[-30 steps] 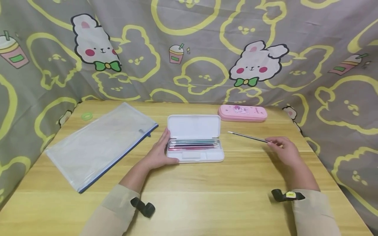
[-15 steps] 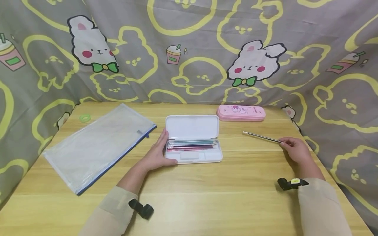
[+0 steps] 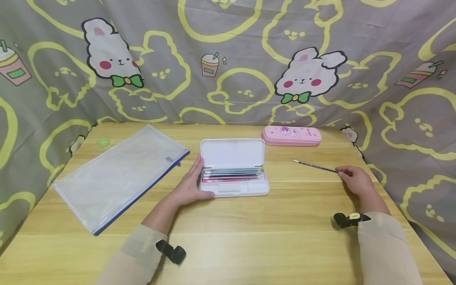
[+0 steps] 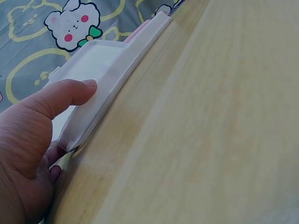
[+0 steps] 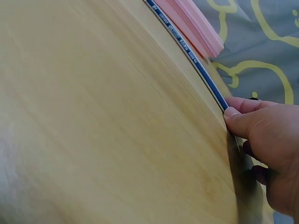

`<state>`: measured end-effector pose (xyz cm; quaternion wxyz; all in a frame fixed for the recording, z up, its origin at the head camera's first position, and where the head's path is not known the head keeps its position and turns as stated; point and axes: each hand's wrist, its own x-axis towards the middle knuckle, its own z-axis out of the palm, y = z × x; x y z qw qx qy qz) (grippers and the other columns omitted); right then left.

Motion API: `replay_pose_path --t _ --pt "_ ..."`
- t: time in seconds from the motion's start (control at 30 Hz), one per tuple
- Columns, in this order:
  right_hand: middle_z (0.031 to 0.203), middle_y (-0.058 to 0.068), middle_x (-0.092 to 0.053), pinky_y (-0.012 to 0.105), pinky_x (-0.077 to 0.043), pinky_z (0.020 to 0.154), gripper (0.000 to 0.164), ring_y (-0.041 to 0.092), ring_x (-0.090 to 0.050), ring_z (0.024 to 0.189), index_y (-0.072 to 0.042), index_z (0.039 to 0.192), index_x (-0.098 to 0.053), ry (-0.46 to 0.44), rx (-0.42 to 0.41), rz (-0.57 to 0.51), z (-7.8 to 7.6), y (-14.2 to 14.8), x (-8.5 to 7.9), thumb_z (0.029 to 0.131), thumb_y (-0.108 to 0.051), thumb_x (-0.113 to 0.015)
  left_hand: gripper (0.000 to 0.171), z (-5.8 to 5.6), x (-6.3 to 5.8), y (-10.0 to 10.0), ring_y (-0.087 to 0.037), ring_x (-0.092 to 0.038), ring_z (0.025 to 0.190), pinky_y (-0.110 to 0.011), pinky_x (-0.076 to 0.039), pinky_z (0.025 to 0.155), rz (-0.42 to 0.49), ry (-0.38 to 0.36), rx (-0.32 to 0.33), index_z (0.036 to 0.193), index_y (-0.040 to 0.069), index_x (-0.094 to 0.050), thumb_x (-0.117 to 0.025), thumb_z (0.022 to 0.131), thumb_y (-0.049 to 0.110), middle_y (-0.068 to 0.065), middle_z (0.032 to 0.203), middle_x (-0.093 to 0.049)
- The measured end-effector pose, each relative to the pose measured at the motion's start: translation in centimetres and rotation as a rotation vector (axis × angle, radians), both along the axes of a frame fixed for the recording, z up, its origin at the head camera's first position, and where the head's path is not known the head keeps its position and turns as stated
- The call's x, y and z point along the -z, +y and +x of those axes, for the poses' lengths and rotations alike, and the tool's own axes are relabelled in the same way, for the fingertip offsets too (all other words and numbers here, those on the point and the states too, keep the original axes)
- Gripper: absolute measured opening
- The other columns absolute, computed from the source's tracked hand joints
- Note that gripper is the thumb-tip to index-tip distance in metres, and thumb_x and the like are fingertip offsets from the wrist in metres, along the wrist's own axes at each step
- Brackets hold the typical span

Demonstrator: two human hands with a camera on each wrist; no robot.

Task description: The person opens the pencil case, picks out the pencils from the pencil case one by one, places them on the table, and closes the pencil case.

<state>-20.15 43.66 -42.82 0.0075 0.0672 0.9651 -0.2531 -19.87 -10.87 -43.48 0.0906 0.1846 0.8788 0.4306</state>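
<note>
A white pencil case (image 3: 232, 152) lies with its lid up in the middle of the table. Several pencils (image 3: 231, 175), teal, dark and red, lie side by side in it. My left hand (image 3: 187, 189) holds the case's left end, thumb at the front wall and fingers along the side; the left wrist view shows the bent thumb (image 4: 74, 95) on the white wall. Off to the right, my right hand (image 3: 359, 183) pinches a dark blue pencil (image 5: 187, 53) by one end between thumb and index finger. The pencil's other end points left toward the case, low over the table.
A pink pencil case (image 3: 292, 135) with a rabbit print stands shut at the back right. On the left lies a clear zip pouch (image 3: 121, 178) with a blue zipper edge, and behind it a green ring (image 3: 103, 141). A patterned curtain (image 3: 171, 47) borders the table (image 3: 249, 237).
My right hand has moved to the right with the pencil, away from the white case, and then stayed nearly still. The left hand keeps its hold on the case.
</note>
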Motion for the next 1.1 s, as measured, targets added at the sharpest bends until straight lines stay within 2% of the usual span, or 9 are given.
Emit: replay_pose_path --t 0.17,0.27,0.33,0.47,0.57,0.8,0.97,1.1 --pt "0.13 0.036 -0.048 0.061 -0.04 0.091 0.049 0.051 -0.048 0.115 0.004 0.136 -0.05 0.016 0.024 -0.044 0.3 -0.4 -0.4 0.104 -0.032 -0.043 0.127 0.0 0.1 0.0 -0.039 0.0 0.152 -0.061 -0.01 0.12 -0.003 0.003 -0.003 0.158 0.007 0.0 -0.085 0.069 0.038 -0.008 0.166 0.01" --pt "0.133 0.037 -0.045 0.06 -0.042 0.09 0.052 0.052 -0.047 0.117 0.005 0.139 -0.047 0.064 0.025 -0.082 0.5 -1.7 -0.9 0.103 -0.033 -0.044 0.126 0.0 0.1 0.0 -0.039 0.0 0.152 -0.061 -0.01 0.12 -0.004 0.003 -0.003 0.158 0.007 -0.001 -0.085 0.069 0.037 -0.008 0.166 0.01" --pt "0.13 0.036 -0.048 0.055 -0.044 0.087 0.05 0.048 -0.05 0.113 0.005 0.137 -0.049 0.116 0.008 -0.107 0.6 -3.0 -1.3 0.103 -0.03 -0.047 0.126 0.0 0.1 0.0 -0.039 0.0 0.152 -0.06 -0.01 0.12 -0.004 -0.002 -0.006 0.158 0.008 -0.001 -0.085 0.069 0.037 -0.008 0.166 0.01" --pt "0.117 0.027 -0.06 0.032 -0.046 0.082 0.041 0.022 -0.056 0.099 0.003 0.13 -0.057 0.204 -0.045 -0.14 0.5 -6.4 -1.9 0.101 -0.026 -0.052 0.127 0.0 0.0 0.0 -0.038 0.0 0.152 -0.06 -0.009 0.121 -0.004 -0.012 -0.01 0.158 0.009 0.0 -0.085 0.069 0.038 -0.006 0.166 0.01" --pt "0.108 0.021 -0.065 0.02 -0.044 0.073 0.037 0.007 -0.052 0.089 0.001 0.125 -0.062 0.223 -0.096 -0.161 0.4 -9.3 -2.3 0.1 -0.026 -0.055 0.127 0.1 -0.1 -0.1 -0.037 0.001 0.152 -0.06 -0.009 0.121 -0.003 -0.015 -0.008 0.158 0.009 0.001 -0.085 0.069 0.038 -0.006 0.166 0.011" --pt "0.102 0.015 -0.068 0.023 -0.049 0.064 0.03 0.02 -0.056 0.089 -0.003 0.12 -0.066 0.17 -0.231 -0.246 0.1 -15.6 -2.5 0.098 -0.022 -0.06 0.127 0.0 -0.2 -0.1 -0.037 0.0 0.152 -0.059 -0.01 0.121 0.006 -0.006 -0.006 0.158 0.009 0.0 -0.085 0.069 0.037 -0.008 0.166 0.01" --pt "0.098 0.012 -0.07 0.025 -0.048 0.066 0.024 0.019 -0.056 0.086 -0.004 0.114 -0.069 0.132 -0.324 -0.283 0.1 -18.9 -2.3 0.095 -0.016 -0.063 0.127 -0.1 -0.1 -0.1 -0.037 0.0 0.152 -0.057 -0.01 0.122 0.003 0.003 -0.002 0.158 0.007 -0.001 -0.086 0.068 0.036 -0.009 0.166 0.01" --pt "0.101 0.01 -0.069 0.028 -0.047 0.071 0.021 0.019 -0.056 0.087 -0.007 0.111 -0.071 0.086 -0.361 -0.262 -0.1 -20.8 -2.0 0.093 -0.016 -0.065 0.127 -0.1 0.0 0.0 -0.037 0.0 0.152 -0.056 -0.01 0.122 0.001 0.005 -0.001 0.158 0.006 -0.001 -0.086 0.067 0.035 -0.01 0.166 0.009"
